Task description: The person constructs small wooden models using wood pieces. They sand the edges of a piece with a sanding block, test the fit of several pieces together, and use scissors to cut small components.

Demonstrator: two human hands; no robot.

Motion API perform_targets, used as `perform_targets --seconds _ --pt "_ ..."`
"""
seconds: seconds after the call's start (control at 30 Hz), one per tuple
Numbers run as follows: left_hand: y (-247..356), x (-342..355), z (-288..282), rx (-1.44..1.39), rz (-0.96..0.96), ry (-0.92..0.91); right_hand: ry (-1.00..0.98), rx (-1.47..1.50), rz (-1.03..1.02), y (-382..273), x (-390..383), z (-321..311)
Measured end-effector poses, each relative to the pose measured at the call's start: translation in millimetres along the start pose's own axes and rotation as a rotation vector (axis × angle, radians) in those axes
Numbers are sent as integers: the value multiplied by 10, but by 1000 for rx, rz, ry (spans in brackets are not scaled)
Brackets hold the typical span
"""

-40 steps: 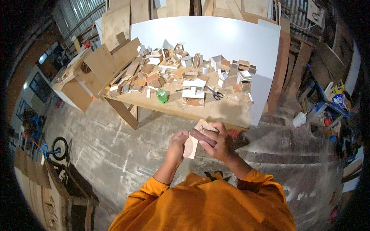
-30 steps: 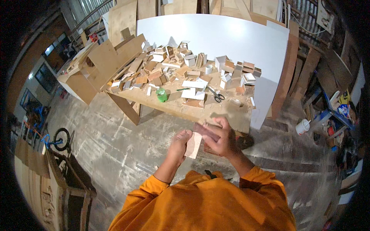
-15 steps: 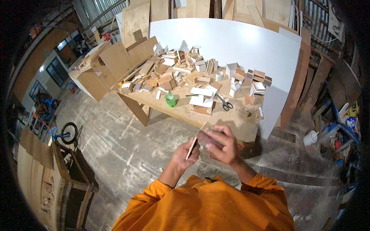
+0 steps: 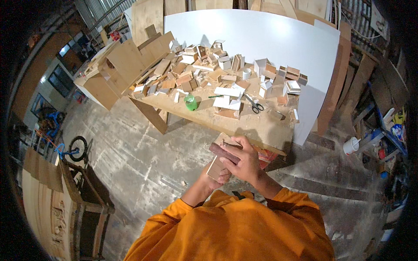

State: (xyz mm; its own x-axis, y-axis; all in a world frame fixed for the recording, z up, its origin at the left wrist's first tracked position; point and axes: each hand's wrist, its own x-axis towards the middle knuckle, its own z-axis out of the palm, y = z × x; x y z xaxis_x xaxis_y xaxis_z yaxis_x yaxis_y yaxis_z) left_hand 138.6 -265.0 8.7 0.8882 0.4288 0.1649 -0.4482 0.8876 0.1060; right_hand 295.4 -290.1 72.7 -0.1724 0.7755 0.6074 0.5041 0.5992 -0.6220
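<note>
I can read no lettering, numbers or signs around me. Any print is too small to make out.

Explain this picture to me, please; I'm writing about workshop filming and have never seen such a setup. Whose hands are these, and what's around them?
There is no machine here: a person in an orange top works bare-handed. A wide fisheye camera on their head looks down, so straight edges bend near the rim. The left hand supports a flat wooden piece from below. The right hand grips a reddish-brown bar across that piece. Ahead, a wooden table carries many wood pieces, scissors, a green container and a white cup.
</note>
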Motion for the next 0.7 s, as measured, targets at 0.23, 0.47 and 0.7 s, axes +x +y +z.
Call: perform_targets --seconds 0.23,0.47,0.7 --pt "-196 272 752 398 540 966 -64 59 -202 -208 -124 92" --pt "101 48 321 834 631 933 67 24 79 66 55 -345" --pt "108 26 571 514 533 576 92 -53 92 -23 -209 -185"
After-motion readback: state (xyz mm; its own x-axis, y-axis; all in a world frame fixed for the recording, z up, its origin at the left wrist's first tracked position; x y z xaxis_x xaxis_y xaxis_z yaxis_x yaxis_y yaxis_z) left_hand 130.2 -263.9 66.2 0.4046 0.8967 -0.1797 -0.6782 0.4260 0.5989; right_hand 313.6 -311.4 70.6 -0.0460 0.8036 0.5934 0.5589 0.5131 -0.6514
